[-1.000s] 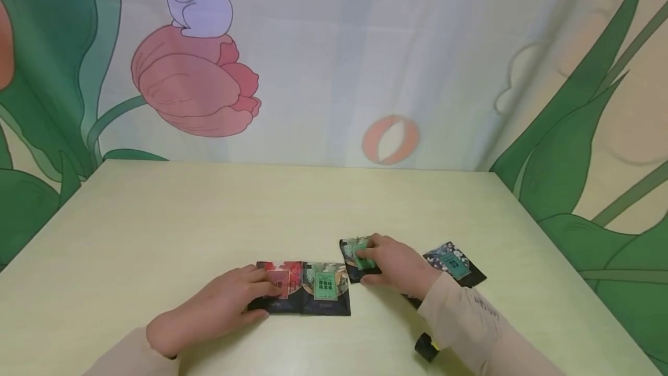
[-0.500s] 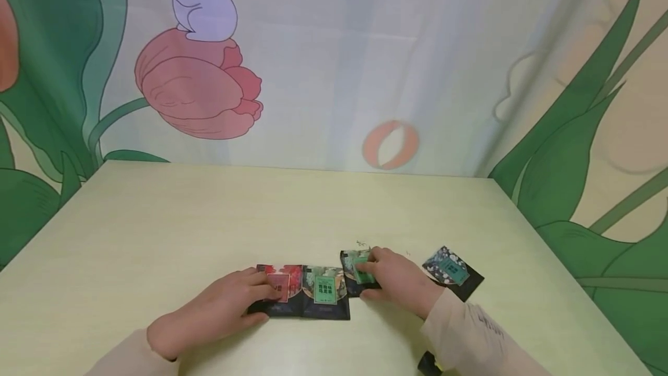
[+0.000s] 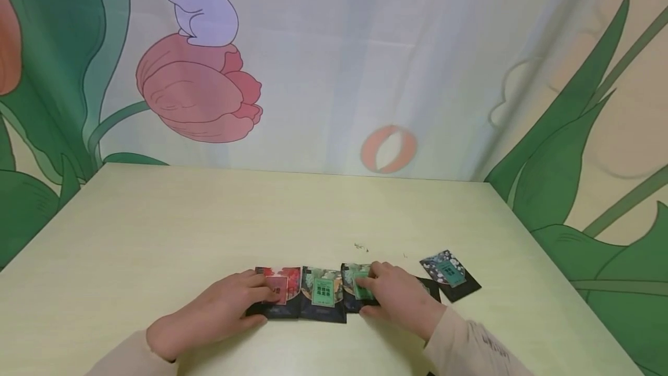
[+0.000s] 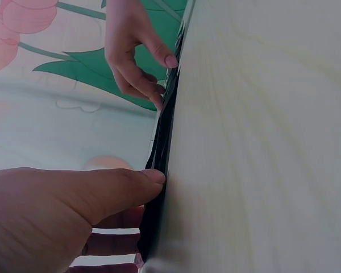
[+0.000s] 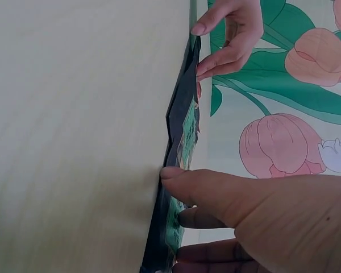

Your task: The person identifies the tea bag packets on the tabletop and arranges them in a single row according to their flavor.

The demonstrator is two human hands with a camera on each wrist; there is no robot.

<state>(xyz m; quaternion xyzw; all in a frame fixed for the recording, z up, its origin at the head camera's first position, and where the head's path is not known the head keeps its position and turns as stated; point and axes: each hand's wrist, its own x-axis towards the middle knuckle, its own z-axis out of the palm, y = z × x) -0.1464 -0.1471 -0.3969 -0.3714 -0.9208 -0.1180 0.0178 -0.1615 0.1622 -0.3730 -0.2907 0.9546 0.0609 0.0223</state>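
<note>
In the head view, flat tea sachets lie on the table in a row. My left hand (image 3: 221,308) rests on the red sachet (image 3: 292,300) at the row's left end, fingertips on its face. Beside that is a green-labelled sachet (image 3: 322,295). My right hand (image 3: 399,295) presses a second green-labelled sachet (image 3: 352,283), which touches or slightly overlaps its neighbour. In the right wrist view, the right thumb (image 5: 187,177) lies at the sachets' dark near edge. The left thumb (image 4: 142,179) does likewise in the left wrist view. Both hands partly cover their sachets.
A blue floral sachet (image 3: 449,274) lies tilted at right. Another dark sachet (image 3: 430,287) shows partly behind the right wrist. Small dark green bits (image 3: 361,247) lie behind the row. A patterned curtain (image 3: 323,74) stands behind the table.
My right hand has slid its green-labelled sachet nearer, into line with the others, and straightened it. The bits behind it came into view. My left hand stayed on the red sachet.
</note>
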